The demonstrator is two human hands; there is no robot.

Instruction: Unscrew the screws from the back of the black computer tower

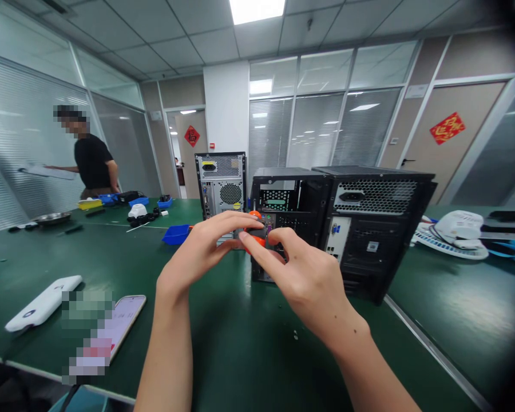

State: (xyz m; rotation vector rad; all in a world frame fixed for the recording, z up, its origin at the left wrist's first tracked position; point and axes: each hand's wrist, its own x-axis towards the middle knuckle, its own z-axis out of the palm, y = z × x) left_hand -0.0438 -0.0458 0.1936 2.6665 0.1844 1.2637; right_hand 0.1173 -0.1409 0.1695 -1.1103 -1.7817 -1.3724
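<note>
In front of the computer cases, my two hands come together around a small orange-and-black tool [255, 246], which looks like a screwdriver. A thin shaft seems to rise from its top, and much of it is hidden by fingers. My left hand [201, 249] is curved, its fingertips and thumb closing on the tool from the left. From the right, my right hand [306, 266] has its index finger stretched against it and the other fingers curled. Just behind the tool stands an open black computer case [289, 177], its rear ports partly covered by my hands.
A second black case [381, 246] adjoins it on the right; another computer case [221, 183] stands behind left. A blue bin [175, 234], phone [124, 323] and white power bank [45, 303] lie left. A white fan [459, 229] is right. A person [95, 157] stands far left.
</note>
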